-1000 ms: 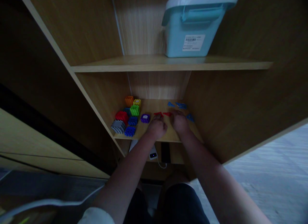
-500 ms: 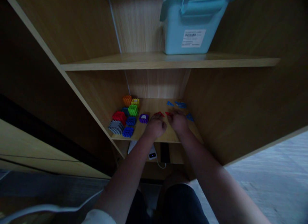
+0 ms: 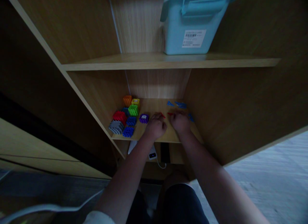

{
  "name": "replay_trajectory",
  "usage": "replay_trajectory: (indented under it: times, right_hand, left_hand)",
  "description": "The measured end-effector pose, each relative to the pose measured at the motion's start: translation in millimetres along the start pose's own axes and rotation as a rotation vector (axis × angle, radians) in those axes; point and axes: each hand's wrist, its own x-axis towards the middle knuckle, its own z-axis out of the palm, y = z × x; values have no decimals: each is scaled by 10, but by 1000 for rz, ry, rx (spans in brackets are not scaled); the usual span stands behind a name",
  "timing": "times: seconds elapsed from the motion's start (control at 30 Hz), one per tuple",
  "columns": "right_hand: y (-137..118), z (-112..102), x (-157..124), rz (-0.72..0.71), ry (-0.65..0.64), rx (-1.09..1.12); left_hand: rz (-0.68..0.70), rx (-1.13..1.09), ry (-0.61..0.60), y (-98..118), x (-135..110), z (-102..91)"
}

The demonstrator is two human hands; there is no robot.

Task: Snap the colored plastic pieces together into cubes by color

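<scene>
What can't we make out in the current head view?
All in the head view:
1. Red pieces: full shapes, mostly covered by the left hand and right hand.
2. Grip: hidden behind the backs of both hands.
3. Blue piece beside the right hand: partly covered by it.
4. Teal bin: top cut off by upper edge.
5. Label: print too small, blurred.

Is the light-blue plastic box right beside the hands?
No, the light-blue plastic box stands on the light-brown wooden shelf above the left hand and right hand.
</scene>
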Motion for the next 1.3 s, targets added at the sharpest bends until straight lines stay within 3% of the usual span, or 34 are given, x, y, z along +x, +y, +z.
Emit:
replay_trajectory:
  times: [0.13, 0.27, 0.47, 0.57, 0.7, 1.0, 1.3]
  right_hand:
    - [-40, -38, -9, 67, 7, -101]
    - [-11, -58, -1, 110, 12, -52]
    - [-38, -30, 14, -92, 121, 206]
    - [-72, 17, 31, -233, 69, 290]
    - [-65, 97, 61, -300, 0, 319]
    - [1, 164, 109, -294, -60, 346]
    - [-37, 17, 27, -280, -133, 422]
  left_hand:
    - [-18, -11, -16, 22, 0, -21]
    - [16, -50, -40, 38, -5, -39]
    - [-79, -28, 26, 35, 9, -23]
    - [-159, 1, 10, 39, 16, -10]
    - [-191, 3, -37, 37, 13, -15]
    - [-166, -115, -30, -47, 15, -12]
    - [-223, -176, 22, -97, 45, -2]
